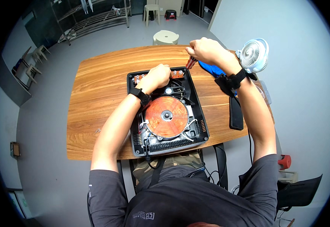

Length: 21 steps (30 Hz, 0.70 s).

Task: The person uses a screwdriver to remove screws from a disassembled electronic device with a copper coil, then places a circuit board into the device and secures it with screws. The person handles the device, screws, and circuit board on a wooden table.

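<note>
An opened induction cooker (135, 148) lies on the table in front of me, its black housing showing a round copper coil (157, 117), wires and vents. Across its far end runs a narrow orange-brown circuit board (178, 74). My left hand (158, 77) is closed over the middle of that board, fingers curled down onto it and fingertips partly hidden. A red-and-black-handled screwdriver (191, 62) is gripped in my right hand (206, 50), its lower end pointing down at the housing's far right corner. The tip is too small to make out.
Right of the cooker, a blue cloth-like item (211, 69) and a black phone-like slab (236, 115) lie on the wooden table (93, 98). A light blue fan (253, 54) stands beyond my right forearm. A black power cord (150, 162) hangs off the near edge. Stools (165, 37) stand behind.
</note>
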{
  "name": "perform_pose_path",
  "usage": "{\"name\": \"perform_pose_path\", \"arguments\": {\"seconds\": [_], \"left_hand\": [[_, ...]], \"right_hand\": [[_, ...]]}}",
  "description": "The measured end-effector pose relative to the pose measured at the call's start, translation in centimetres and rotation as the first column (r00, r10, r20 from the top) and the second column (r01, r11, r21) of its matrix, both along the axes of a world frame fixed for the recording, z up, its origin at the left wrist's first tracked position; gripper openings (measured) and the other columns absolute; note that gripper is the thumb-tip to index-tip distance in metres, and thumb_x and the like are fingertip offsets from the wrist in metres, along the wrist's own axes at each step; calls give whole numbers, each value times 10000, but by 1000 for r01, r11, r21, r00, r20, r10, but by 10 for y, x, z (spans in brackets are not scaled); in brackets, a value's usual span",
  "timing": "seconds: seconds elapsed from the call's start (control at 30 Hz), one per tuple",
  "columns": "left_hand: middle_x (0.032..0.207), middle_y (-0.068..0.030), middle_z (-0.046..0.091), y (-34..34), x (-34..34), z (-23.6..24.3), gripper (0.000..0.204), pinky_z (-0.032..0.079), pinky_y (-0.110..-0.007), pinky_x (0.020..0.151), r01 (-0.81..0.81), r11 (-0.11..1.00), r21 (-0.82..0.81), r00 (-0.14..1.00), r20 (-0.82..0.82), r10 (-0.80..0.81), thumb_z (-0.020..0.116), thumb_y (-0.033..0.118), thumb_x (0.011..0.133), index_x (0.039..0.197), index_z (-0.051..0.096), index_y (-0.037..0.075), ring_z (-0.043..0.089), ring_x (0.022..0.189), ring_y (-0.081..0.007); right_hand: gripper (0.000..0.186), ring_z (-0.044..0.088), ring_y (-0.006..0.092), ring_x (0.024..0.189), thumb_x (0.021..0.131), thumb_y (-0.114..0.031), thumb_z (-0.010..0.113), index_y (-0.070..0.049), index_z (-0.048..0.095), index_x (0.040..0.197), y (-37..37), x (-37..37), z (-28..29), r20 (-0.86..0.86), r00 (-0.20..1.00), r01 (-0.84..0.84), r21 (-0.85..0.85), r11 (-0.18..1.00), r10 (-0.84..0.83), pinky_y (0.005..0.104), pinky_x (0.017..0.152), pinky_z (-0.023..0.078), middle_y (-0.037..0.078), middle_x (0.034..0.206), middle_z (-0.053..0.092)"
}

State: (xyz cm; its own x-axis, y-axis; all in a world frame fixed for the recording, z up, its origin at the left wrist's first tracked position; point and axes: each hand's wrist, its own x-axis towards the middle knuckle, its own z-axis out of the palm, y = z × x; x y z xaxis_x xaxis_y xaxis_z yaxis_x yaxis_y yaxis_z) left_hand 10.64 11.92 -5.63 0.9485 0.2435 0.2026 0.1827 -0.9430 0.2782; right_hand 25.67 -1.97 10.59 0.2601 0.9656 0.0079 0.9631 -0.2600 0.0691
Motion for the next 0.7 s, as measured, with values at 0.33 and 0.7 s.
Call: {"name": "perform_pose_path", "arguments": {"seconds": [0.33,0.7], "left_hand": [[1023,-176,698,-1,1,0,231,542,-447,909,-7,1000,6,1000,-18,7,592,28,805,927,786,54,669,1003,-370],[1046,-168,691,-4,-3,2,239,540,-450,916,-16,1000,-3,1000,-15,16,601,27,817,967,785,59,665,1029,-364]], "right_hand": [[416,696,415,813,983,-403,531,11,556,1011,-14,8,3,-130,988,-71,67,995,79,499,733,535,253,795,693],[477,682,440,845,1001,-472,520,2,575,1011,-17,1,-4,83,994,-81,150,985,69,504,768,540,237,839,706]]}}
